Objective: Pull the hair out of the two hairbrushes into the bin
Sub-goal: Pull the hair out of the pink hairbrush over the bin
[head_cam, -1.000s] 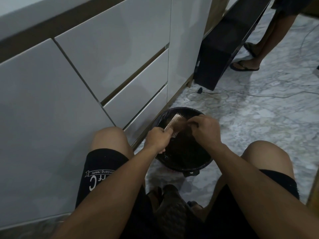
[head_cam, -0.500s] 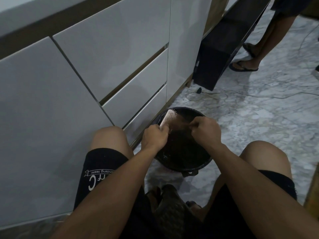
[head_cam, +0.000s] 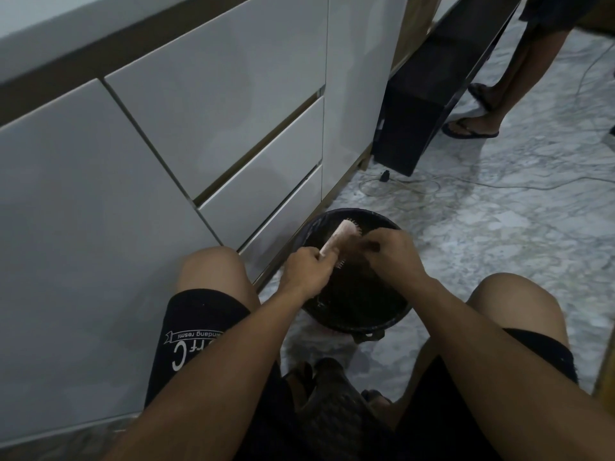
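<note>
Since half a second ago: brush head tipped a little further over the bin, right hand drawn slightly nearer along the bristles. White cabinet fronts (head_cam: pixel 166 144) fill the left; marbled floor (head_cam: pixel 499 227) to the right, a second person's sandalled foot (head_cam: pixel 471 128) far right. Black bin (head_cam: pixel 392 322) sits on the floor between the knees, near the cabinet base. Left hand (head_cam: pixel 307 272) fisted tight round the pale hairbrush (head_cam: pixel 337 236) handle, head angled up and away over the bin. Right hand (head_cam: pixel 392 251) fingers pinched together at the bristles; hair itself not distinguishable against the dark bin. Only one brush in sight.
</note>
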